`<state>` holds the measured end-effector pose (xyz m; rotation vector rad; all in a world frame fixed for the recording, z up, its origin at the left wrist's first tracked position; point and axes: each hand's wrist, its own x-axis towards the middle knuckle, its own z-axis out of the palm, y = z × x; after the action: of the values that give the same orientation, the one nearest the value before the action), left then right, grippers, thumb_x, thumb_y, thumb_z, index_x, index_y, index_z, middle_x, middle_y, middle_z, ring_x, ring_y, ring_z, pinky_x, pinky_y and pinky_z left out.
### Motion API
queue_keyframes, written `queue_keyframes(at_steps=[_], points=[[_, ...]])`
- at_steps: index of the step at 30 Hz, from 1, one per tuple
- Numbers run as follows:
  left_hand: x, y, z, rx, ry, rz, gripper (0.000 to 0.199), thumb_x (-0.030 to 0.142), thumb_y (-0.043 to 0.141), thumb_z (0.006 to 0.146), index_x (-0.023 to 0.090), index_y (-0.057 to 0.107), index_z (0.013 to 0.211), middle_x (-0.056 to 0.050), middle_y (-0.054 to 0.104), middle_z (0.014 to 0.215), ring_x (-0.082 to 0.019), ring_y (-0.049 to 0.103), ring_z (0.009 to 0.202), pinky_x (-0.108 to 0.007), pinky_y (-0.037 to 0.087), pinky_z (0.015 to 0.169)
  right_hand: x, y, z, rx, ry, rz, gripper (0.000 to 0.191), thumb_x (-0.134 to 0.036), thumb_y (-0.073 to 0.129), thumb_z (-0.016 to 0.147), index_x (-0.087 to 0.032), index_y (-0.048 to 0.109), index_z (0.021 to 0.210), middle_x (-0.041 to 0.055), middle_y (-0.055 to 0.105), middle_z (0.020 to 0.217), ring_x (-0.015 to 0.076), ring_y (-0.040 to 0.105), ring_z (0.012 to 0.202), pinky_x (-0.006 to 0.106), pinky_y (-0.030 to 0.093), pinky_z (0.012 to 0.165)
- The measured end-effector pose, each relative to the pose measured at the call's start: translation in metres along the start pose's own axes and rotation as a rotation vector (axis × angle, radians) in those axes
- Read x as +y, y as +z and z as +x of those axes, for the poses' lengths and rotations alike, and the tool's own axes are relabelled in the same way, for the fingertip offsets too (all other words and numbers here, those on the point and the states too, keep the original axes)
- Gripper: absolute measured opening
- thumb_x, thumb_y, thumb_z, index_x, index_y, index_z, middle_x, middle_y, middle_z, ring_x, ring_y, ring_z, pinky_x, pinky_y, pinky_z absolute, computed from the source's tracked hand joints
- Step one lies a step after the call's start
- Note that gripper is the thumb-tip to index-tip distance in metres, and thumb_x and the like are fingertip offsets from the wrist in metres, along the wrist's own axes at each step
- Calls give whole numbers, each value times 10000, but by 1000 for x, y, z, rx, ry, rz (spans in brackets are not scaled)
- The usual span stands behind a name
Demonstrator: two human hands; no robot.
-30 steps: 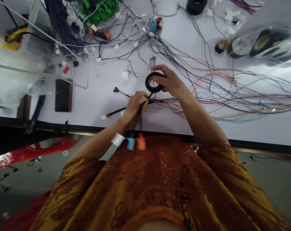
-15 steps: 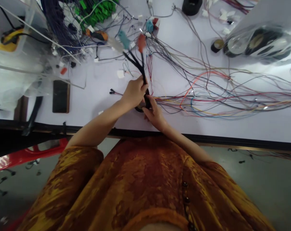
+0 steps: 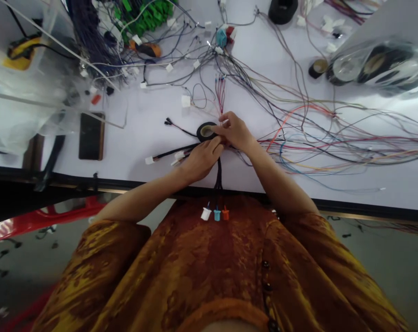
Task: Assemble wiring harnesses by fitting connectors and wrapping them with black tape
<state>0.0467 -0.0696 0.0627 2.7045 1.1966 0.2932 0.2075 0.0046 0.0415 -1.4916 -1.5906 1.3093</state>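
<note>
My left hand (image 3: 202,159) is closed around the junction of a wiring harness, its fingertips pressed on the wires. From there a black-wrapped branch (image 3: 219,173) hangs over the table edge, ending in white (image 3: 205,213), blue (image 3: 217,215) and orange (image 3: 225,215) connectors. Other black-sleeved branches (image 3: 170,151) with white connectors stick out to the left. My right hand (image 3: 237,133) grips a roll of black tape (image 3: 202,133) by its right side, thumb at the core. The wires between my hands are partly hidden by fingers.
Long loose wires (image 3: 319,143) run off to the right. A phone (image 3: 92,136) lies on the left beside plastic bags (image 3: 25,106). Behind are green connectors (image 3: 146,18), an orange-black tool (image 3: 146,48), a small tape roll (image 3: 318,68) and bagged rolls (image 3: 378,64).
The branch with white, blue and orange connectors has swung from pointing away to hanging toward me. My left hand has come nearer to me; the tape roll now shows by my right hand.
</note>
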Motion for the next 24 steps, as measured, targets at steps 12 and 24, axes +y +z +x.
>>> queue_keyframes(at_steps=[12, 24], points=[[-16, 35, -30, 138, -82, -274, 256, 142, 330, 1007, 163, 586, 1001, -185, 613, 1362, -219, 619, 1245, -413, 552, 1025, -4, -4, 32, -167, -108, -334, 266, -314, 726, 770, -206, 520, 640, -26, 481, 563, 133, 469, 609, 292, 438, 621], [-45, 24, 3, 242, -602, -931, 111, 308, 533, 968, 206, 554, 1006, -2, 693, 770, -95, 638, 627, -231, 515, 606, 24, -22, -47, 175, 48, 136, 374, -347, 667, 841, -236, 559, 1181, -20, 622, 786, 82, 484, 447, 222, 374, 401]])
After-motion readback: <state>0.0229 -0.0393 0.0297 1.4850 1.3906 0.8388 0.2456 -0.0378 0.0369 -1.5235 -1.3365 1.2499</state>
